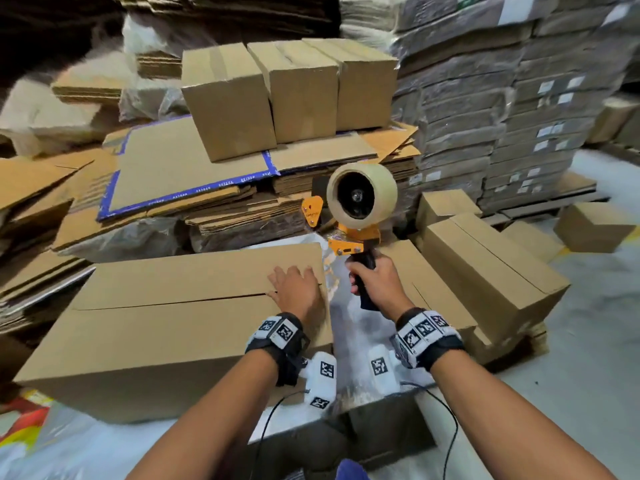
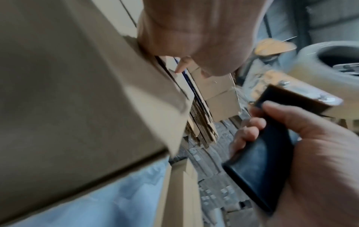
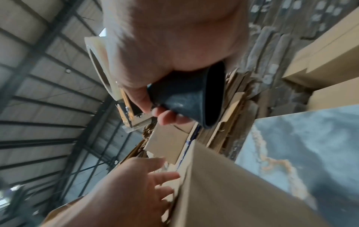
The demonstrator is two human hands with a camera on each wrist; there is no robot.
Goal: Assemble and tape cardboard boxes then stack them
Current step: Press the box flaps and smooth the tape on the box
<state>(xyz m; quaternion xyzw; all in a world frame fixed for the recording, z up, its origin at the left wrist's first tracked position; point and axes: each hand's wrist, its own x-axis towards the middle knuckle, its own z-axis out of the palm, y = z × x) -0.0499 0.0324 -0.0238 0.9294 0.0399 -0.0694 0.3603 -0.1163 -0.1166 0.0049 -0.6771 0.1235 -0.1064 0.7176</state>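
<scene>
Corrugated stacks (image 1: 194,188), smooth rectangular box (image 1: 166,327)

Left hand (image 1: 297,289) flat, fingers straight, right hand (image 1: 379,284) fisted in a grip

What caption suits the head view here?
Left hand presses flat on the cardboard box flaps while the right hand holds the orange tape dispenser raised beside it.
</scene>
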